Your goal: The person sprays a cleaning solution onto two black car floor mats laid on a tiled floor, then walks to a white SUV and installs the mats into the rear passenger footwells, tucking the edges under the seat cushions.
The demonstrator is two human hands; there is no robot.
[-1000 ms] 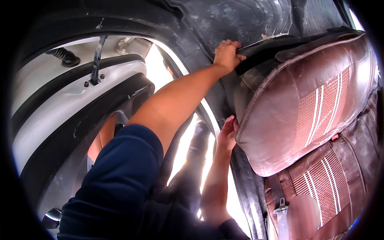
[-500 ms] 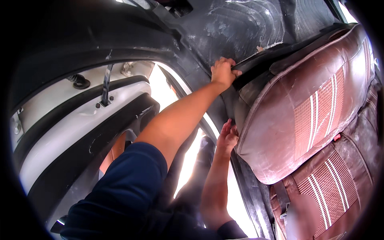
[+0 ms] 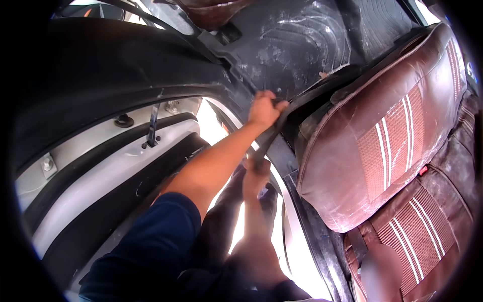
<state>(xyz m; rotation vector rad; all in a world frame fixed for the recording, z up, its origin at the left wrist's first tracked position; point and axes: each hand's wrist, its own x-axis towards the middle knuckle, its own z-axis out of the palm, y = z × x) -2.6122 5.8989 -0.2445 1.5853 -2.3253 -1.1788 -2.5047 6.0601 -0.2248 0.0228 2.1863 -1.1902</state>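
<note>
My left hand point(image 3: 265, 109) is closed on the edge of a long black strip point(image 3: 269, 141) beside the door sill; its exact kind is unclear. Lower down, my right hand point(image 3: 257, 175) is wrapped round the strip's near end, blurred by motion. Between the two hands the strip is stretched over the sill. To their right stands a brown leather-look seat point(image 3: 347, 151), with a woven panel and white stripes. Its side nearest my hands shows a dark gap beneath.
An open car door point(image 3: 115, 171) takes up the left side. The black, dusty floor covering point(image 3: 302, 45) lies at the top. A second brown seat section point(image 3: 417, 236) with a seat belt strap point(image 3: 358, 245) is at the lower right. Bright ground shows through the doorway.
My right hand has moved left, away from the seat's side, and now grips the black strip. The left hand has shifted slightly left and down with the strip. The view has tilted a little.
</note>
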